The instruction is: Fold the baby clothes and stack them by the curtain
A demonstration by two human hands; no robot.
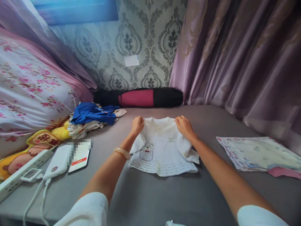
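Mid-frame, my left hand (137, 125) and right hand (184, 126) pinch the shirt (162, 150) by its shoulders (148, 121); if I pull unevenly, it could skew and crease.

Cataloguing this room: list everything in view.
Shirt: 1, white, centre
Clothes pile: 1, blue-topped, left
Folded stack: 1, pale, right
Bundle: 1, black-pink, back
Power bank, power strip, plug: 1 each, white, left
Phone: 1, black-edged, left
Cables: 2, white, left
Cushions: count unclear, yellow, left
Curtains: 2, purple, sides
Floral cloth: 1, white, left
Card: 1, white, wall
Panel: 1, blue, top
Wallpaper: 1, grey, back
Surface: 1, grey, below
Bangle: 1, pale, left wrist
Left hand, right hand: 1 each, on shirt
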